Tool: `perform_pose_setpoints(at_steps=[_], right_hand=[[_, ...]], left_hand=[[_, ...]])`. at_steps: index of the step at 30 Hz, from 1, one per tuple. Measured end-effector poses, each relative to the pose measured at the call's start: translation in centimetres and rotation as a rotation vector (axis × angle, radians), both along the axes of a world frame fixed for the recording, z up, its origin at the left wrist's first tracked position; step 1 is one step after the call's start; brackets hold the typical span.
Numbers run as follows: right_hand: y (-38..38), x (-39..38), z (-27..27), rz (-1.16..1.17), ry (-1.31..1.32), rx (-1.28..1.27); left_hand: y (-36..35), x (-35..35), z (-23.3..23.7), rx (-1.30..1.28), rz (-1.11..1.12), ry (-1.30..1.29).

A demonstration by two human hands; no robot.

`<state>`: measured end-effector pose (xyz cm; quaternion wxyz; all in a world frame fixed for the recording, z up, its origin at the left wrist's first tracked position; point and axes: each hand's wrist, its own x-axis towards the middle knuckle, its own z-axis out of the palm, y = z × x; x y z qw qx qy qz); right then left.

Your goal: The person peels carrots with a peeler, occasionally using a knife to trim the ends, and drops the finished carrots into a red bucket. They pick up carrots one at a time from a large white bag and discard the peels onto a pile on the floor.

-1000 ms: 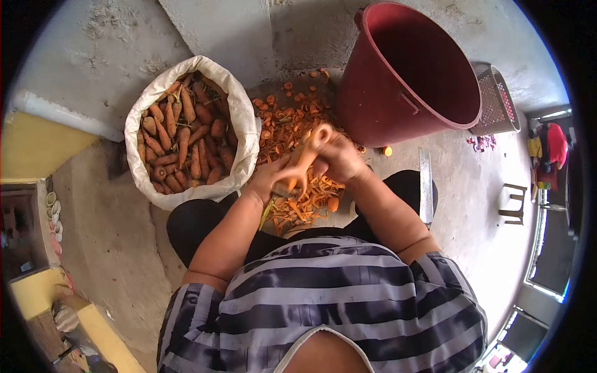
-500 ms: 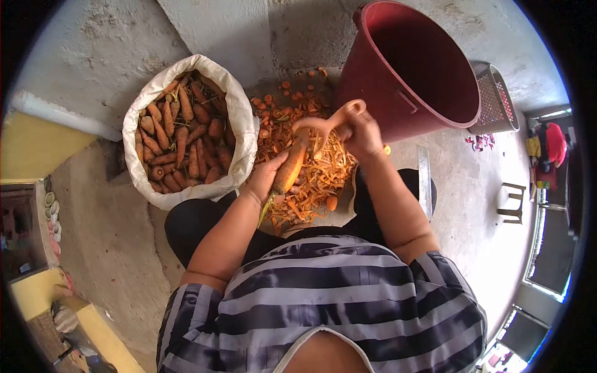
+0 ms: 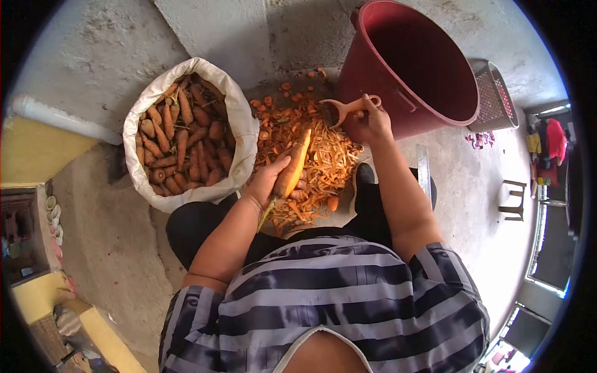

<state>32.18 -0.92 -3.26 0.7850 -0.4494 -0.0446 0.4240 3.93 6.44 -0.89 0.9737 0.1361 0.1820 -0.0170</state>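
A partly peeled carrot [image 3: 295, 164] is gripped in my left hand [image 3: 268, 181], its tip pointing up and away from me and its green stem hanging below. Bright orange flesh shows along its right side. My right hand [image 3: 375, 122] is closed on the handle of an orange Y-shaped peeler [image 3: 350, 108], which is apart from the carrot, up and to its right. Beneath both hands spreads a heap of carrot peelings [image 3: 326, 163], with cut carrot ends [image 3: 298, 102] toward the wall.
On the left stands a white sack [image 3: 243, 124] full of unpeeled carrots [image 3: 182, 140]. A large red bin [image 3: 373, 81] rises at the upper right, close to my right hand, with a grey perforated basket [image 3: 494, 102] beyond it. A long metal blade [image 3: 424, 171] lies by my right leg.
The peeler has come off the carrot, moving up and right with my right hand. More bare orange flesh faces me; my left hand has stayed nearly in place.
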Motion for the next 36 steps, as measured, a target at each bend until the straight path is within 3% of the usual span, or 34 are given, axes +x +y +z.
perform_pose_setpoints(at_steps=[1,4,5,7,8,10,12,14,16,17,19,21,24,28,30,32,35,36], right_hand=[[-0.4,-1.1,1.1,0.018,0.094,0.071],[-0.6,-6.8,5.2,0.430,0.048,0.092],[-0.8,-8.7,5.7,0.556,0.064,0.113],[-0.8,-10.5,5.7,0.784,0.058,0.138],[-0.5,-10.1,5.0,0.756,0.039,0.133],[0.8,-8.0,2.8,0.702,0.001,0.121],[1.7,-4.4,1.4,0.344,-0.065,-0.060],[1.7,-0.7,-0.2,0.105,-0.206,-0.224],[0.9,0.2,1.1,-0.053,-0.189,-0.274],[0.8,0.0,1.3,-0.011,-0.100,-0.179],[0.2,-1.7,2.0,0.076,0.082,0.006],[-0.1,-4.9,3.6,0.309,-0.005,0.012],[-0.8,-9.8,5.9,0.605,0.090,0.110],[0.2,-11.3,4.8,0.726,0.078,0.158],[0.7,-10.4,3.9,0.690,0.079,0.171],[1.2,-8.3,2.4,0.610,0.029,0.110],[1.8,-2.4,-0.2,0.175,0.043,-0.046],[1.5,-0.8,-1.0,0.111,-0.170,-0.279]], left_hand=[[0.0,0.2,0.6,0.006,0.005,0.009],[0.1,0.3,-0.6,-0.004,0.027,0.093],[-0.1,0.1,-0.4,0.245,0.060,0.152],[-0.5,0.4,-1.2,0.428,0.113,0.203],[-0.7,0.4,-1.6,0.519,0.142,0.227],[-0.1,-0.4,-0.7,0.315,0.033,0.140],[0.3,-0.2,-1.1,0.060,0.009,-0.026],[0.0,-0.2,-0.7,0.139,0.019,0.063],[-0.4,0.1,0.6,0.149,0.039,0.081],[-0.2,0.0,-0.2,-0.018,0.044,0.004],[0.1,0.1,-0.8,-0.071,0.062,0.008],[0.2,0.1,-1.2,-0.152,0.084,0.004],[-0.4,0.4,-0.8,0.174,0.153,0.121],[0.0,0.1,-1.9,0.193,0.117,-0.120],[-0.3,0.0,-1.7,0.187,0.122,-0.182],[-0.2,0.1,-1.2,0.043,0.085,-0.060],[-0.3,-0.1,0.0,0.005,0.029,0.026],[-0.3,-0.1,0.0,0.001,0.030,0.018]])
